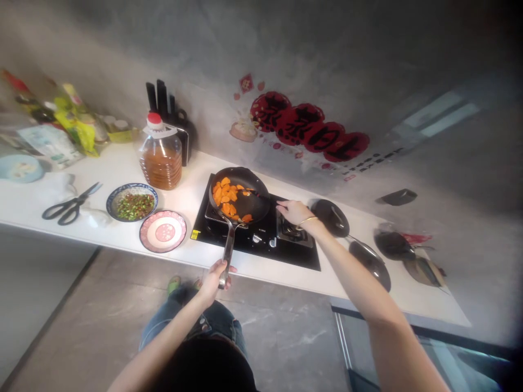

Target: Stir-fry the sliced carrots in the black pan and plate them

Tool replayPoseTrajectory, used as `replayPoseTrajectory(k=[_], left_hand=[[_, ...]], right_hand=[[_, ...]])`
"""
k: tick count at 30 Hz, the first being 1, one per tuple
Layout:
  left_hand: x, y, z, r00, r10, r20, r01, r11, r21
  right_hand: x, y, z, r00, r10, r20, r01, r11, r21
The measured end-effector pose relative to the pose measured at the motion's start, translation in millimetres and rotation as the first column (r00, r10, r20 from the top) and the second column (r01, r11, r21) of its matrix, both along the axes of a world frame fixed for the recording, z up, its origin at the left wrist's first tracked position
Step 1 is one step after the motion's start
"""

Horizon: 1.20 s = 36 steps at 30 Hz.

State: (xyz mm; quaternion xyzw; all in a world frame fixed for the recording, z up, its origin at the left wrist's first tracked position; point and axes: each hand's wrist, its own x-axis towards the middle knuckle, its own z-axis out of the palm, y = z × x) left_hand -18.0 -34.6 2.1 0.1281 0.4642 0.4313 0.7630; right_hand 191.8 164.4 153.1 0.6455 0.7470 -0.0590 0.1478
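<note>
My left hand [216,280] is closed around the long metal handle of a dark frying pan [253,209], which sits on the left burner of a black gas stove [245,242]. Orange carrot slices [226,193] lie mostly in the left half of the pan. From the right, my right hand [293,211] grips a thin dark spatula [259,194] reaching into the pan near the carrots; its blade is hard to make out. Left of the stove are a red-patterned plate [174,240] and a blue-rimmed bowl [122,215] of chopped green and reddish pieces.
Behind the bowl stand a large oil jug [161,163] and a knife block [183,136]. Black scissors [69,209] lie on the left counter, near seasoning bags and bottles [77,125]. Pan lids [333,218] and a dark pan [392,243] occupy the right side.
</note>
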Motion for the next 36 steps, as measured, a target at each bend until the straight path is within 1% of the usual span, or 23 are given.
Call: replayPoseTrajectory(k=[2, 3, 5, 7, 9, 10, 12, 13, 15, 16, 18, 20, 22, 23, 24, 25, 29, 30, 31, 32, 33, 34, 36], left_hand=[[0, 0, -1.2, 1.000, -0.016, -0.010, 0.016, 1.000, 0.006], [0, 0, -2.7, 1.000, -0.021, -0.013, 0.021, 1.000, 0.007], [-3, -1, -7.8, 1.000, -0.001, -0.014, 0.001, 1.000, 0.002], [-7, -2, -14.5, 0.998, 0.066, -0.020, -0.066, 0.998, -0.015], [-13, -4, -20.0, 0.991, 0.130, -0.045, -0.131, 0.991, -0.029], [-16, -5, -21.5, 0.988, 0.143, -0.062, -0.145, 0.989, -0.031], [-19, -5, -21.1, 0.987, 0.125, -0.098, -0.129, 0.991, -0.042], [-19, -5, -19.3, 0.989, 0.102, -0.105, -0.108, 0.993, -0.053], [-17, -4, -14.1, 0.995, 0.053, -0.090, -0.059, 0.996, -0.067], [-14, -3, -11.4, 0.997, 0.033, -0.075, -0.038, 0.997, -0.062], [-8, -3, -6.6, 0.999, 0.003, -0.052, -0.005, 0.999, -0.035], [-4, -3, -3.8, 0.998, -0.024, -0.057, 0.023, 1.000, -0.020], [-1, -3, -2.6, 0.996, -0.053, -0.068, 0.052, 0.999, -0.010], [-1, -4, -2.4, 0.995, -0.065, -0.071, 0.065, 0.998, -0.006], [0, -4, -2.4, 0.995, -0.072, -0.074, 0.072, 0.997, -0.003], [0, -4, -2.5, 0.994, -0.076, -0.074, 0.076, 0.997, -0.002], [2, -1, -2.3, 0.997, -0.061, -0.049, 0.061, 0.998, -0.013], [3, 0, -2.0, 0.998, -0.058, -0.039, 0.057, 0.998, -0.014], [3, 1, -1.8, 0.998, -0.059, -0.031, 0.058, 0.998, -0.013], [3, 1, -1.5, 0.998, -0.065, -0.027, 0.065, 0.998, -0.008], [2, 2, -1.3, 0.997, -0.075, -0.028, 0.075, 0.997, 0.002], [2, 2, -1.0, 0.996, -0.088, -0.032, 0.088, 0.996, 0.014], [1, 3, -0.4, 0.993, -0.114, -0.043, 0.116, 0.993, 0.032]], right_hand=[[-16, 1, -23.5, 0.995, -0.020, -0.094, 0.022, 0.999, 0.029], [-22, 1, -31.6, 0.992, -0.003, -0.130, 0.007, 1.000, 0.028], [-27, -2, -38.9, 0.987, 0.059, -0.152, -0.056, 0.998, 0.022], [-21, -9, -34.2, 0.989, 0.109, -0.096, -0.107, 0.994, 0.019], [-7, -19, -21.2, 0.993, 0.116, -0.016, -0.115, 0.993, 0.028], [1, -25, -13.4, 0.994, 0.112, 0.006, -0.112, 0.993, 0.030], [14, -36, 0.1, 0.994, 0.109, 0.002, -0.109, 0.994, 0.010], [18, -41, 4.0, 0.993, 0.119, -0.011, -0.119, 0.993, -0.014], [16, -49, 3.3, 0.988, 0.157, -0.011, -0.157, 0.986, -0.061], [11, -51, -1.5, 0.985, 0.175, 0.007, -0.174, 0.982, -0.069], [-4, -50, -17.4, 0.982, 0.179, 0.058, -0.176, 0.983, -0.045], [-17, -43, -34.6, 0.989, 0.122, 0.083, -0.122, 0.993, -0.002], [-20, -34, -42.7, 0.997, 0.043, 0.066, -0.044, 0.999, 0.006], [-16, -30, -40.9, 0.999, 0.017, 0.048, -0.017, 1.000, -0.002], [-9, -28, -34.7, 1.000, 0.005, 0.029, -0.004, 1.000, -0.016], [1, -27, -24.6, 1.000, 0.005, 0.012, -0.005, 1.000, -0.031], [39, -30, 29.8, 0.998, 0.057, 0.021, -0.054, 0.994, -0.100], [43, -32, 38.5, 0.997, 0.074, 0.034, -0.069, 0.989, -0.130], [43, -33, 42.6, 0.995, 0.089, 0.040, -0.082, 0.985, -0.152], [41, -33, 41.7, 0.995, 0.096, 0.039, -0.089, 0.983, -0.163], [35, -33, 36.2, 0.995, 0.095, 0.033, -0.088, 0.984, -0.154], [28, -33, 27.0, 0.996, 0.080, 0.024, -0.077, 0.989, -0.123], [8, -29, 2.4, 0.999, 0.033, -0.003, -0.033, 0.999, -0.020]])
